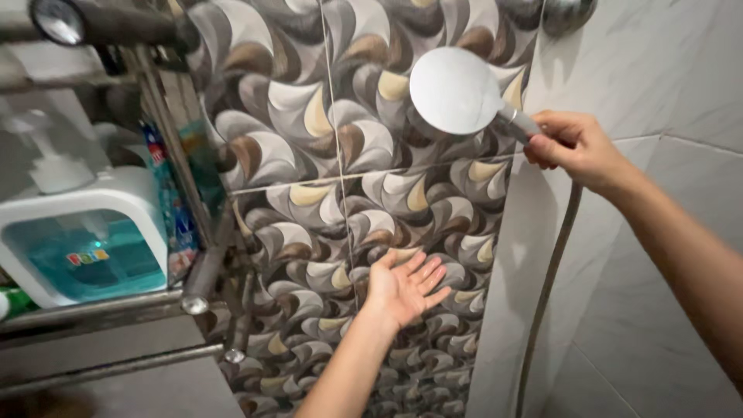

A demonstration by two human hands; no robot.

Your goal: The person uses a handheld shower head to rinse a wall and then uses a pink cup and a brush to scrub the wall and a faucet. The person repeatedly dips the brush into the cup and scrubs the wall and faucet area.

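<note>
My right hand point(574, 145) grips the handle of a round chrome shower head point(455, 90), held up against the patterned tile wall point(309, 155) with its flat face turned toward the camera. A metal hose point(548, 286) hangs down from the handle along the white tiles. My left hand point(404, 285) is held out lower down, palm up and fingers spread, holding nothing, below and to the left of the shower head. No water shows between them.
A metal wall rack point(101, 310) on the left carries a white and teal pump bottle point(81, 240) and a blue tube point(166, 201). White marbled tiles point(665, 70) cover the right wall. A dark chrome pipe point(108, 23) runs along the top left.
</note>
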